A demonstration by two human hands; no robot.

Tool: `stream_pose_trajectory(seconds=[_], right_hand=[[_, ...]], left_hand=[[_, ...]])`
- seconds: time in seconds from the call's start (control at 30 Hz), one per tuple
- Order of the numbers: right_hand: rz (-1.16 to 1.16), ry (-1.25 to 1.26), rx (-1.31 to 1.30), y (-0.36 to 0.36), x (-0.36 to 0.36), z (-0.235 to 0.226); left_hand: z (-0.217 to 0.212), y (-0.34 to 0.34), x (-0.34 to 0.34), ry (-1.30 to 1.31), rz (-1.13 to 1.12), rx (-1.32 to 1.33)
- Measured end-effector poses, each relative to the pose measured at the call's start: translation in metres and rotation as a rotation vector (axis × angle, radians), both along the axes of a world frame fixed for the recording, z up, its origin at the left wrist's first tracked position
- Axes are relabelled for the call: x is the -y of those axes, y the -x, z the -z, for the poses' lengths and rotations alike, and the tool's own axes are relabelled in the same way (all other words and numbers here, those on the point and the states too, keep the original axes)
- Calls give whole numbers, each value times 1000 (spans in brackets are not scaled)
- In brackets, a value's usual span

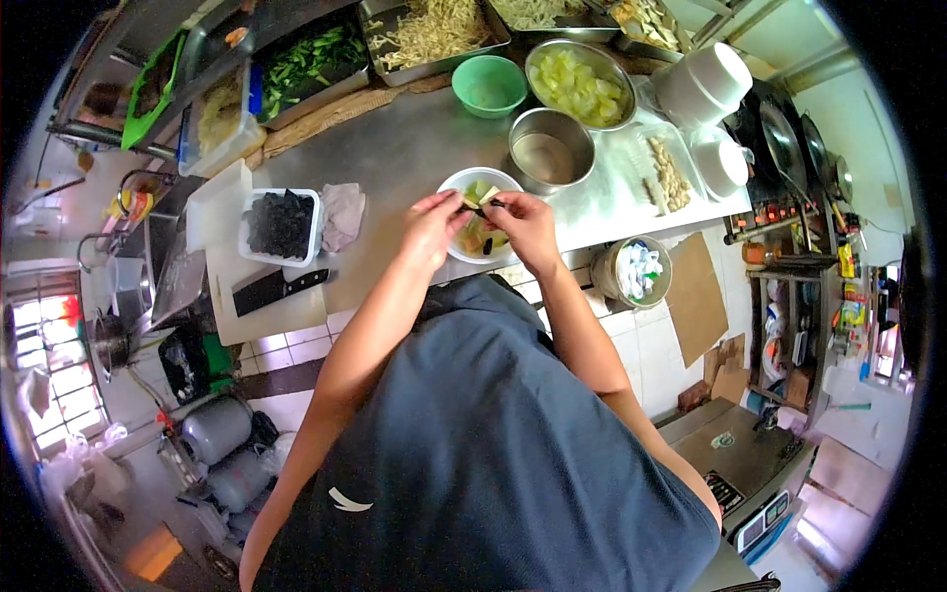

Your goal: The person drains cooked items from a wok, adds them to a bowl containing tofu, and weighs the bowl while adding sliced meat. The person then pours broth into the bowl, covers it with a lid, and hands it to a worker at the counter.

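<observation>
Nearest the camera: the person's dark blue shirt fills the lower middle and hides the counter edge below the hands. Both forearms run up from it. Left hand and right hand meet over a white bowl; fingertips of both pinch a small dark strip between them, w/ a pale piece just beside it. Both hands closed in a pinch on that strip, held just above the bowl's contents — pale green and yellowish chunks.

Left of the hands, on a white cutting board: a cleaver w/ black handle, and a white tub of black fungus-like pieces; a crumpled grey cloth touches the tub's right side. Right of the hands, below counter level, a round bin w/ white-blue scraps; flat cardboard next to it.

Beyond the bowl, on the steel counter: an empty steel pot, a green plastic bowl, a steel basin of pale yellow-green veg. Right side: stacked white bowls, small pale pieces on a sheet.

Farthest: trays along the back — leafy greens, noodles/sprouts. Woks at far right.
</observation>
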State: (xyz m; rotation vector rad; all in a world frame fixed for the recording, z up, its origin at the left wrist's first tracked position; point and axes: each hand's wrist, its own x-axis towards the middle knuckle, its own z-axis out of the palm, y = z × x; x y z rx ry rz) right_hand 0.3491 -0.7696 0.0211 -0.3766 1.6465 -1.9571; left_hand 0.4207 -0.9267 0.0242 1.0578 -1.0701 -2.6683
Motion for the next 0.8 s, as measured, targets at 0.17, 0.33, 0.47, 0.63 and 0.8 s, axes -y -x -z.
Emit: stream_pose_trajectory(seconds=[0.17,0.33,0.47,0.63,0.8], right_hand=[[140,-177,-160,20,-23,-3],[80,-598,-762,44,-8,-41],[299,-340,-871,37,-49,-168],[626,-107,-970,28,-103,-245],[299,-100,-592,-6,-46,-199]], left_hand=[[2,0,12,768,-7,-22],[-41,-4,11,1622,254,-5],[-145,-87,66,1570,-217,-27],[-208,-239,170,1438,-419,-424],[-150,-260,199,1429,-239,553]])
